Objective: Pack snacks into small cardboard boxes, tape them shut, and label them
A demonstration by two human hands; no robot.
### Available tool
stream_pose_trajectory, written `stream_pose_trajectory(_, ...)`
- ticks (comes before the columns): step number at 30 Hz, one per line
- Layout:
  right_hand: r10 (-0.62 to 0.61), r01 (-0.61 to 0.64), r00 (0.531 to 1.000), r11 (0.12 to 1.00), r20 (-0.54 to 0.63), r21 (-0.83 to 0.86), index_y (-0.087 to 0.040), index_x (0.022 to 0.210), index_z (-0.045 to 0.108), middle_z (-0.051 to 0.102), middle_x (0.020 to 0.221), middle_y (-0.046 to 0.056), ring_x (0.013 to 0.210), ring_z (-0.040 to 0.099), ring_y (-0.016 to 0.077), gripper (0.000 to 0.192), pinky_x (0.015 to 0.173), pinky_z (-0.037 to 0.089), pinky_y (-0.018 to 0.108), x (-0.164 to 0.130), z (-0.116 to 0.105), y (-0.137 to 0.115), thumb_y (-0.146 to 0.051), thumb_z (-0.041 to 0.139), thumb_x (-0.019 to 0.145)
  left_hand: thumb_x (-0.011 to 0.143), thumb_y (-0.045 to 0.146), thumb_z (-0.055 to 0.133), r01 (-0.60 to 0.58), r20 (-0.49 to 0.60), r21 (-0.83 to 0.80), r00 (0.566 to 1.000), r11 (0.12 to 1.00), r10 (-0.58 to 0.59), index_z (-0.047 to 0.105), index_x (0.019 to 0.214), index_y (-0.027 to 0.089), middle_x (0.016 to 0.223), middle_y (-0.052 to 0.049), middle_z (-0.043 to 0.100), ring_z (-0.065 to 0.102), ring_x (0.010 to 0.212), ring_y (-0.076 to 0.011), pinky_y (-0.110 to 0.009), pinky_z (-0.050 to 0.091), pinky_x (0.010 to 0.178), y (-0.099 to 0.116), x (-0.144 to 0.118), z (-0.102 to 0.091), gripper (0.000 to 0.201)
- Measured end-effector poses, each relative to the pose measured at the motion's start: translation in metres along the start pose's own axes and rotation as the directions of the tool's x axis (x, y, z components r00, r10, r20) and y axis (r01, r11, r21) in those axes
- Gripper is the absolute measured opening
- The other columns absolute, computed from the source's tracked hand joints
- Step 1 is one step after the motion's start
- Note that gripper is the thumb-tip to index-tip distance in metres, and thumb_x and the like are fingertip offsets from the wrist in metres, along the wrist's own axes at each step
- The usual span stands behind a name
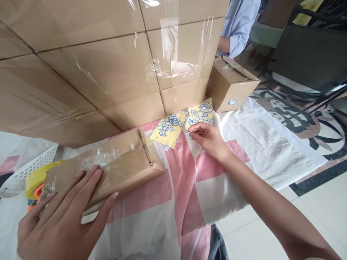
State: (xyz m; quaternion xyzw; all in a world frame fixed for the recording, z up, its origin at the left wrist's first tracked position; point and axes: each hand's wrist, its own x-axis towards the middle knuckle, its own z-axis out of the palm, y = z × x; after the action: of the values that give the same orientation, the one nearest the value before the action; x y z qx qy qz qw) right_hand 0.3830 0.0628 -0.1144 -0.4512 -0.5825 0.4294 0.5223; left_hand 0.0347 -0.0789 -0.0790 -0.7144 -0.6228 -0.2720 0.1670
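My left hand [65,216] lies on the near end of a taped brown cardboard box [119,159]. Its fingers are stretched out flat over the clear tape, with the thumb along the side. Over the front edge of two yellow sheets, my right hand [206,139] has thumb and forefinger pinched together. Whatever is between those fingertips is too small to make out. Small blue-edged cut-out stickers lie scattered on the left yellow sheet [169,139] and the right yellow sheet [202,108].
A tall wall of stacked, taped cardboard boxes [105,61] fills the back. Another box [231,85] with a small sticker stands right, near a person's sleeve [240,29]. A tape roll [35,180] and white basket [32,171] sit left. A dark chair [311,50] is beyond.
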Motion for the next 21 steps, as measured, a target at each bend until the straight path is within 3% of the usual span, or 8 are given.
stream_pose_trajectory(3, -0.039, 0.040, 0.999, 0.997, -0.018, 0.067, -0.020, 0.082, 0.070, 0.073, 0.084, 0.002, 0.078, 0.069, 0.0156, 0.007, 0.072, 0.054, 0.030, -0.013, 0.033, -0.010, -0.026, 0.073, 0.081, 0.090, 0.047, 0.066, -0.017, -0.007, 0.002, 1.000, 1.000, 0.017, 0.059, 0.145, 0.034, 0.138, -0.001, 0.068, 0.064, 0.128, -0.0319, -0.049, 0.041, 0.111, 0.000, 0.001, -0.002, 0.057)
stream_pose_trajectory(7, -0.093, 0.095, 0.992, 0.995, -0.085, 0.020, -0.021, 0.084, 0.072, 0.076, 0.088, 0.001, 0.079, 0.070, 0.0147, 0.006, 0.068, 0.053, 0.026, -0.026, 0.074, -0.018, -0.021, 0.066, 0.086, 0.091, 0.045, 0.066, -0.066, -0.041, 0.029, 0.997, 0.997, 0.068, 0.060, 0.145, 0.033, 0.136, -0.001, 0.070, 0.067, 0.123, -0.0334, -0.049, 0.043, 0.108, 0.005, 0.004, -0.003, 0.056)
stream_pose_trajectory(12, -0.001, 0.004, 0.969, 1.000, -0.247, 0.011, -0.020, 0.086, 0.073, 0.078, 0.090, 0.004, 0.086, 0.073, 0.0188, 0.010, 0.078, 0.059, 0.031, -0.029, 0.094, -0.013, -0.027, 0.066, 0.086, 0.091, 0.045, 0.067, -0.105, -0.062, 0.049, 0.992, 0.993, 0.108, 0.060, 0.144, 0.033, 0.131, -0.002, 0.072, 0.070, 0.118, -0.0334, -0.047, 0.047, 0.101, 0.010, 0.008, -0.005, 0.055)
stream_pose_trajectory(13, 0.025, -0.016, 0.977, 0.999, -0.211, 0.044, -0.020, 0.088, 0.075, 0.079, 0.095, 0.005, 0.093, 0.074, 0.0206, 0.012, 0.085, 0.060, 0.034, -0.033, 0.096, -0.012, -0.029, 0.066, 0.087, 0.091, 0.045, 0.066, -0.099, -0.064, 0.056, 0.993, 0.994, 0.102, 0.061, 0.144, 0.033, 0.131, -0.003, 0.072, 0.070, 0.117, -0.0335, -0.047, 0.047, 0.099, 0.009, 0.009, -0.005, 0.055)
stream_pose_trajectory(15, 0.051, -0.053, 0.998, 0.990, 0.022, 0.127, -0.023, 0.101, 0.078, 0.078, 0.114, 0.005, 0.117, 0.070, 0.0232, 0.021, 0.104, 0.055, 0.041, -0.045, 0.099, -0.012, -0.030, 0.064, 0.089, 0.091, 0.048, 0.066, -0.079, -0.083, 0.066, 0.993, 0.995, 0.085, 0.062, 0.142, 0.032, 0.130, -0.004, 0.073, 0.071, 0.115, -0.0339, -0.046, 0.047, 0.096, 0.003, 0.011, -0.003, 0.055)
stream_pose_trajectory(18, 0.051, -0.144, 0.920, 0.966, 0.388, 0.215, -0.029, 0.126, 0.074, 0.065, 0.143, 0.000, 0.147, 0.046, 0.0206, 0.037, 0.128, 0.030, 0.045, -0.067, 0.097, -0.016, -0.030, 0.054, 0.094, 0.089, 0.052, 0.067, -0.091, -0.121, 0.037, 0.988, 0.995, 0.095, 0.066, 0.138, 0.031, 0.125, -0.005, 0.075, 0.073, 0.111, -0.0337, -0.043, 0.047, 0.092, -0.012, 0.014, 0.001, 0.053)
stream_pose_trajectory(20, 0.072, -0.187, 0.893, 0.957, 0.444, 0.221, -0.029, 0.135, 0.068, 0.059, 0.150, -0.002, 0.152, 0.037, 0.0193, 0.043, 0.131, 0.020, 0.046, -0.078, 0.092, -0.018, -0.030, 0.051, 0.096, 0.089, 0.051, 0.068, -0.130, -0.134, 0.019, 0.982, 0.991, 0.131, 0.067, 0.137, 0.032, 0.123, -0.003, 0.076, 0.073, 0.111, -0.0323, -0.041, 0.046, 0.093, -0.021, 0.016, 0.003, 0.051)
stream_pose_trajectory(21, 0.094, -0.199, 0.905, 0.955, 0.416, 0.218, -0.029, 0.139, 0.065, 0.057, 0.152, -0.002, 0.153, 0.035, 0.0194, 0.045, 0.132, 0.018, 0.046, -0.081, 0.091, -0.020, -0.032, 0.050, 0.097, 0.089, 0.050, 0.069, -0.144, -0.135, 0.019, 0.980, 0.989, 0.146, 0.067, 0.137, 0.032, 0.123, -0.003, 0.076, 0.073, 0.112, -0.0315, -0.040, 0.045, 0.094, -0.024, 0.016, 0.003, 0.051)
